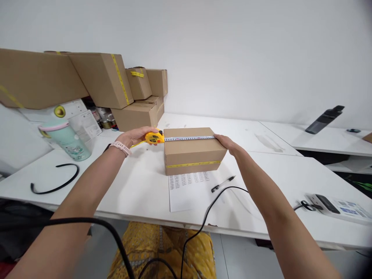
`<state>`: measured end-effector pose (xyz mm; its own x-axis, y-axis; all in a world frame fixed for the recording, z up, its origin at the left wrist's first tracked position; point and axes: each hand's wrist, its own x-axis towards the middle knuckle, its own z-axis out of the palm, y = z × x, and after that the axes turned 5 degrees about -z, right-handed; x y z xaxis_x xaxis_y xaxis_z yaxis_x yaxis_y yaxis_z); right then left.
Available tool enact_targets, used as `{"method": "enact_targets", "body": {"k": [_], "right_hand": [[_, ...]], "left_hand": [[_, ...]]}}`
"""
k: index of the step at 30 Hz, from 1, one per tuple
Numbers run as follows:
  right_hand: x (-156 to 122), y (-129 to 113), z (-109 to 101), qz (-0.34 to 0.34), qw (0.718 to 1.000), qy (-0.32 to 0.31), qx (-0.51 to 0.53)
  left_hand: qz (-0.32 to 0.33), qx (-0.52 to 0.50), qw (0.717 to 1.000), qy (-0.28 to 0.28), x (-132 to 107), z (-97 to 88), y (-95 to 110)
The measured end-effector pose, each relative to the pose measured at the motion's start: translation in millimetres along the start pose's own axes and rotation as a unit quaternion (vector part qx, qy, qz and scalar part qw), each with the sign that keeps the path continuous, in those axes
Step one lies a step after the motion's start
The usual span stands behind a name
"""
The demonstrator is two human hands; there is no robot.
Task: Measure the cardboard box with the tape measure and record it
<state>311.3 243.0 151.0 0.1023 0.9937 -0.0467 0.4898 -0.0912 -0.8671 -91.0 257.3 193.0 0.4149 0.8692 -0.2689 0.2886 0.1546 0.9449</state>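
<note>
A closed cardboard box (193, 157) with a yellow strip along its front lies on the white table, partly over a printed sheet of paper (183, 197). At the box's left edge, my left hand (139, 136) is wrapped round a yellow tape measure (154, 138). The tape's white blade (188, 138) is drawn out across the top of the box to its right edge. There my right hand (225, 142) presses the blade's far end against the box corner; its fingertips are partly hidden behind the box. A pen (223, 184) lies beside the sheet.
Several cardboard boxes (99, 79) are stacked at the back left. Near them stands a tilted mint tumbler (68, 139), with a black curved strap (72, 180) before it. A black cable (200, 226) crosses the table's front edge. To the right are a power strip (340, 207) and a dark bottle (324, 119).
</note>
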Motion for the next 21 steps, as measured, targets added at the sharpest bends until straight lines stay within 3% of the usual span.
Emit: {"method": "enact_targets", "body": {"k": [4,12,17,21], "right_hand": [[0,2,2,0.017,1.0,-0.021,0.005],[2,4,1,0.021,1.0,0.001,0.009],[5,5,6,0.009,0.999,0.038,0.005],[9,6,8,-0.023,0.993,0.115,-0.012]], "left_hand": [[-0.009,-0.009,1.0,-0.001,2,-3.7,-5],[0.003,-0.011,1.0,-0.005,-1,-0.4,-5],[-0.009,-0.011,1.0,0.013,-4,4.4,-4],[0.011,0.006,0.999,0.033,-15,6.9,9]]}}
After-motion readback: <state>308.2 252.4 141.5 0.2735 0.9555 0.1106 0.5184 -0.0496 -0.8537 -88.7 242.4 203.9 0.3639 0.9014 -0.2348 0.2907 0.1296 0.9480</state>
